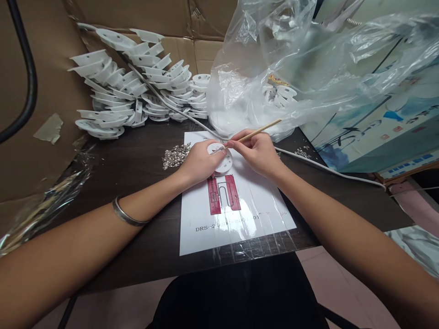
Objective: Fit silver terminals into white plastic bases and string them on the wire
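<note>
Clock positions refer to the middle of our view. We sit at the dark table (144,151), which spans the dial. The clear plastic bag (236,87) stands at 1 o'clock; stacked white parts (113,114) occupy 10 o'clock. Beneath our hands, the printed sheet (192,205) extends towards 6 o'clock. Our right hand (259,153), at 3 o'clock, pinches the wooden stick (264,129), its rear end pointing to 2 o'clock. Our left hand (201,160), at 9 o'clock, grips the white disc (224,164) by its edge, at dial centre, over the sheet. Smallest, loose metal pieces (174,156) lie piled at 9 o'clock, just beside our left hand
</note>
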Motion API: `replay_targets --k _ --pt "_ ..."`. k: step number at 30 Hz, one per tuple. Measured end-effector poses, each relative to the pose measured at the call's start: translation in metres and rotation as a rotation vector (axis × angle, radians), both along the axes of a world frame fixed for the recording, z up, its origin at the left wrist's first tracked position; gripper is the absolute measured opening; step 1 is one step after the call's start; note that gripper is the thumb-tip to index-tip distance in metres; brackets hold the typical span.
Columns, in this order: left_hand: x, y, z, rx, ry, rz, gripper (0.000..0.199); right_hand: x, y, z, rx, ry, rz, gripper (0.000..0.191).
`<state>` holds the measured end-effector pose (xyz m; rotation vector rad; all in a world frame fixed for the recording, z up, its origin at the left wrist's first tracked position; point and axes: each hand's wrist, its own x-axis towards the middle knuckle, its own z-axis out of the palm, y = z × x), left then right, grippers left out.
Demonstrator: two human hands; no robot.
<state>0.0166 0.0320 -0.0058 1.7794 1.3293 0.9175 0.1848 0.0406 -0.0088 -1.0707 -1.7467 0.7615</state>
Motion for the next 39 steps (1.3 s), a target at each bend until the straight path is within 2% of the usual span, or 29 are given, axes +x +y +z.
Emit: replay_targets --k 13,20,23,29,39 --pt "-0.0002 0.0001 -0.0004 0.003 -0.025 0.003 0.019 -0.0002 0.0002 -0.0016 -0.136 0.165 0.043 0.022" --pt "-0.0003 -0.0005 -0.0006 0.005 -0.018 -0.002 0.023 -0.0025 0.0029 -0.0064 -0.178 0.341 0.162 0.021" --pt "-0.0003 -0.0006 -0.0004 0.000 -0.003 0.000 0.024 -0.0021 0.0039 -0.0078 -0.174 0.324 0.154 0.021" --pt "0.0007 -0.0003 -0.0004 0.014 0.003 0.006 0.022 -0.0013 0.0012 -0.0034 -0.102 0.142 0.017 0.018" --pt "0.0011 0.0005 -0.0011 -0.003 0.027 -0.001 0.020 0.0005 0.0026 -0.0020 -0.157 0.141 0.033 0.016"
